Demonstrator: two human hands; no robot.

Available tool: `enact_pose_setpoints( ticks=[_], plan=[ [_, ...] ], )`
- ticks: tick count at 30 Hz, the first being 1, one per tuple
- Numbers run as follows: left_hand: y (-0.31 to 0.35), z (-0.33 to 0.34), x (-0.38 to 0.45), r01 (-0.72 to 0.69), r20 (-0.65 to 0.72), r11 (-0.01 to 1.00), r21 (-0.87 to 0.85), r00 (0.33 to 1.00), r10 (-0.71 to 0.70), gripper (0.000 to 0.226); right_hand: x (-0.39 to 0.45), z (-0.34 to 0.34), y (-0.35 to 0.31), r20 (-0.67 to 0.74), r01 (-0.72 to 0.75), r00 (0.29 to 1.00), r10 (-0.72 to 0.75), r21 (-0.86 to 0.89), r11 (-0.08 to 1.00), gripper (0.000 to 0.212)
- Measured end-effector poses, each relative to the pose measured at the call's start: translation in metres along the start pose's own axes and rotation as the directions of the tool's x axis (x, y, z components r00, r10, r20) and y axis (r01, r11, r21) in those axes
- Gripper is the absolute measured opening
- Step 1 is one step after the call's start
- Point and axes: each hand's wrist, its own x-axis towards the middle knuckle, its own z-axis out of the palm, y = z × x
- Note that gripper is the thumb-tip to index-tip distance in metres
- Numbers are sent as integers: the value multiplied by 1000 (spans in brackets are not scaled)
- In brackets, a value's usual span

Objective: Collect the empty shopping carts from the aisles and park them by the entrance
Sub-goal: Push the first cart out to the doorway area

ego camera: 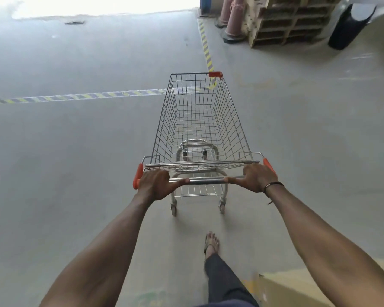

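An empty wire shopping cart point(197, 120) with orange plastic corners stands on the grey concrete floor straight ahead of me. My left hand point(156, 183) grips the left end of its metal handle bar point(206, 180), thumb lying along the bar. My right hand point(254, 177) grips the right end in the same way, with a dark band on the wrist. The basket holds nothing.
Yellow-and-black striped floor tape point(75, 96) runs across the left and up past the cart's nose. Wooden pallets point(290, 21), pink bollards point(234, 21) and a black bin point(348, 27) stand at the far right. A cardboard box point(297, 286) sits at the lower right by my leg. Bright daylight lies ahead.
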Motion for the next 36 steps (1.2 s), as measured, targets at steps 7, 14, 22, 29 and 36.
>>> enact_pose_setpoints(
  ticks=[7, 14, 22, 29, 36],
  plan=[
    [-16, -32, 167, -31, -20, 999, -9, 999, 31, 108, 164, -57, 26, 48, 33, 998, -33, 0, 999, 101],
    [-44, -69, 325, -64, -101, 997, -41, 993, 60, 106, 328, -113, 34, 60, 60, 996, -58, -27, 998, 96],
    [-93, -128, 523, -54, -66, 998, -45, 997, 51, 97, 531, -173, 28, 36, 32, 999, -31, -33, 999, 103],
    [-132, -178, 690, -66, -30, 996, -60, 998, 64, 93, 698, -231, 23, 42, 32, 999, -31, -25, 999, 99],
    [-172, -214, 869, -55, -47, 998, -40, 998, 53, 106, 877, -282, 29, 12, 56, 998, -56, -36, 998, 103]
  ],
)
